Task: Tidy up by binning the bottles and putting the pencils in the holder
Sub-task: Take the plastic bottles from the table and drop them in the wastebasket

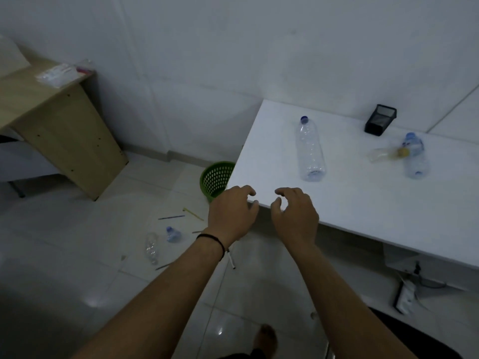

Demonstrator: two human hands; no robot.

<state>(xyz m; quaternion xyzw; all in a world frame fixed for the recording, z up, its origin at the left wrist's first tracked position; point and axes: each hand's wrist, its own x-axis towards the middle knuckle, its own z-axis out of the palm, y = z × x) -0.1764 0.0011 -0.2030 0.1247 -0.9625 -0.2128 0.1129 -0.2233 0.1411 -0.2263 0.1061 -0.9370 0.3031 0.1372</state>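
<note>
A large clear bottle [310, 149] with a blue cap lies on the white table [363, 203]. Further right lie a smaller clear bottle [415, 156] and a small yellow-capped bottle [387, 153]. A black mesh pencil holder [380, 119] stands at the table's back. A green bin [216, 180] sits on the floor by the table's left corner. On the floor lie two bottles [151, 248] [173, 233] and several pencils [171, 217]. My left hand [232, 213] and my right hand [294, 212] hover at the table's near corner, fingers curled apart, holding nothing.
A wooden desk [62, 125] with a plastic packet [61, 73] stands at the left against the wall. A power strip [405, 295] with cables lies on the floor under the white table. My bare foot [267, 338] is on the tiled floor.
</note>
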